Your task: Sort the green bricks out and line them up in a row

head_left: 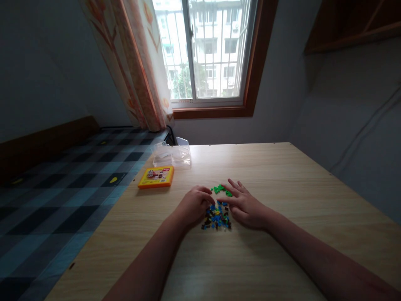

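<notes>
A person's left hand (197,205) curls at the near side of a small heap of mixed blue, brown and yellow pieces (216,217), its fingers bent inward; I cannot tell whether they pinch anything. The right hand (246,205) spreads its fingers over the heap's right edge, beside a cluster of bright green pieces (219,189) just beyond. All lie on a pale wood-grain table (282,167). To the left, near the table's edge, sits a flat orange-yellow box (156,177), with clear plastic containers (172,154) behind it. A blue-and-black checked bed cover (87,167) runs alongside. Daylight enters a barred window (216,54) in a reddish-brown frame (258,58), a tulip-patterned curtain (140,62) drawn to its left. A wooden shelf (354,37) hangs upper right in the dim room.
</notes>
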The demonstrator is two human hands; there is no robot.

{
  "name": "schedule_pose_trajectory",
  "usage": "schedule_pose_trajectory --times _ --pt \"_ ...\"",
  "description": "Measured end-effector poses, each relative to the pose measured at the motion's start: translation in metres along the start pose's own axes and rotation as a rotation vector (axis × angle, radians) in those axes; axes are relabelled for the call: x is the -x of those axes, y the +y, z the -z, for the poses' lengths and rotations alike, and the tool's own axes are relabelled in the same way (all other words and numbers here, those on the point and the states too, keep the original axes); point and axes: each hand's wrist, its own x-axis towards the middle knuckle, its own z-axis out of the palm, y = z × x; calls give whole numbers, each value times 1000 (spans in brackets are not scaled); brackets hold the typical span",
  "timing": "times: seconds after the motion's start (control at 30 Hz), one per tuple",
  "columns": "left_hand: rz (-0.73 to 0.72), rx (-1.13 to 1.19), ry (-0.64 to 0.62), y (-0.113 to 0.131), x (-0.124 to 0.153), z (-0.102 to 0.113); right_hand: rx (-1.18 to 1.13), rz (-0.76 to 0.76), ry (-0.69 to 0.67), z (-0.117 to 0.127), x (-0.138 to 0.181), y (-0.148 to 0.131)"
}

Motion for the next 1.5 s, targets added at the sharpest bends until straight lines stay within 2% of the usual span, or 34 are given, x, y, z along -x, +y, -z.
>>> schedule_pose_trajectory --times 0.23,0.4,0.53,0.83,1.0,1.27,1.5 --pt "17 -52 78 3 4 1 -83 5 5 4 2 4" --pt "-74 -35 -2 4 5 1 -96 13 -11 5 2 3" --pt "-79 -73 -43 2 4 3 -87 29 -21 5 2 2" --pt "-120 -85 -72 6 7 6 -84 64 7 5 2 4" --pt "-136 -97 -87 6 6 7 -100 61 68 7 4 5" --pt "-103 -182 -20 6 8 9 -103 20 120 8 5 4" --pt "-160 -157 -82 7 8 9 -85 1 164 7 4 6"
